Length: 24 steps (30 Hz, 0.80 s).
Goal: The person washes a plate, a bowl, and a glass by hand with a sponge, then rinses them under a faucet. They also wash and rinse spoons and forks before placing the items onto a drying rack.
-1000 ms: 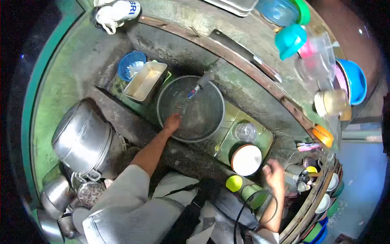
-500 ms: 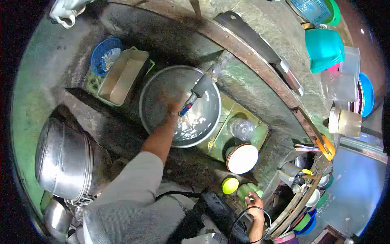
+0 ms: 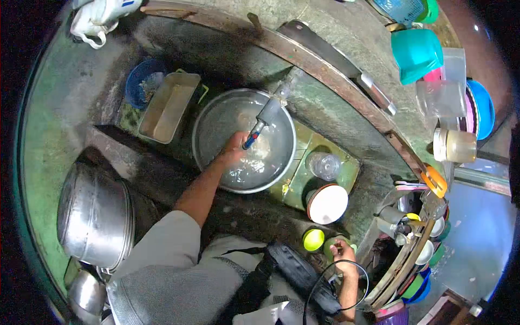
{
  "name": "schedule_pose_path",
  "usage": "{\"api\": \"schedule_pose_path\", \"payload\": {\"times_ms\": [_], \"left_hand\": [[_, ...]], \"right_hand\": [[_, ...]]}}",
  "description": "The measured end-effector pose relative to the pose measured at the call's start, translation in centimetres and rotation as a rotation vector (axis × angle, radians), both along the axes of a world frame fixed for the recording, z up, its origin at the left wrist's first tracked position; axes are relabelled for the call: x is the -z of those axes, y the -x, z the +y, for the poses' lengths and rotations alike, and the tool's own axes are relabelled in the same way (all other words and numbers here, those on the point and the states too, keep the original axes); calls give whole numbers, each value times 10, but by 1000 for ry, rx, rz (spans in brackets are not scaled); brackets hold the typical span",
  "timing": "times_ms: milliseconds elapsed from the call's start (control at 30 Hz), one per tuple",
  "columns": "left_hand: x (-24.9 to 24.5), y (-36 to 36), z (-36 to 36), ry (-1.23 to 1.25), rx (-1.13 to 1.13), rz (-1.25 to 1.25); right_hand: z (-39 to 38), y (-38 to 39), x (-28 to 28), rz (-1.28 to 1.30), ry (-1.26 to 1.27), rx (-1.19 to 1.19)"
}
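Concrete sink (image 3: 346, 130) w/ big metal basin (image 3: 208, 130); grey tap (image 3: 267, 111) slants over basin, long axis twd nearer L hand (image 3: 234, 149) at its blue-red end (image 3: 251, 142), can't tell if gripping; R hand (image 3: 343, 255) half-curled by green container (image 3: 329, 247), hold unclear.

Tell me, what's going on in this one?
A person has the left hand at the tap over a wide basin that appears to hold water. The right hand is at a green container; whether either hand grips anything is unclear. A rectangular tray sits beside the basin.
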<state>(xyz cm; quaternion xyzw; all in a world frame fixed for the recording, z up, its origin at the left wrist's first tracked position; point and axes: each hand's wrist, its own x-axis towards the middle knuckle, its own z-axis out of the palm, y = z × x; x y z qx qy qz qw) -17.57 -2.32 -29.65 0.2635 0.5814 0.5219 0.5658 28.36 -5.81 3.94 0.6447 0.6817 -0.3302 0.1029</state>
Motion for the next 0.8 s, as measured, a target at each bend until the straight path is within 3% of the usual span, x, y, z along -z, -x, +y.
{"api": "schedule_pose_path", "payload": {"times_ms": [67, 133, 167, 200, 267, 333, 367, 467, 533, 567, 633, 667, 800], "left_hand": [[-37, 1, -19, -135, -4, -98], [-52, 2, -26, 53, -179, -476], [-88, 6, -34, -29, -205, -697], [-100, 9, -43, -35, -201, -687], [-117, 14, -59, -225, -228, -1056], [-151, 20, -64, -218, -217, -1079], [-164, 21, -66, -251, -205, -1212], [-171, 24, -72, -146, -272, -1297], [-185, 18, -66, -125, -351, -1058], [-188, 14, -61, -125, -342, -1054], [-196, 7, -55, 25, -353, -62], [-205, 5, -54, 20, -348, -53], [-257, -1, -55, -142, -227, 841]], "right_hand": [[0, -11, 10, 13, -26, -20], [0, -25, 24, 37, 29, 65], [0, -30, 30, 126, 5, 65], [0, -28, 29, 137, 0, 67], [3, -12, 17, 87, -9, 13], [4, -3, 9, 52, -29, -16], [3, -4, 9, 59, -31, -16], [2, -9, 10, 77, -38, -11], [0, -14, 10, 84, -43, 8], [-1, -16, 9, 63, -54, -7], [-6, -23, 11, 96, -75, 15], [-6, -21, 7, 104, -56, 38], [-12, -39, 15, 129, -75, 38]]}}
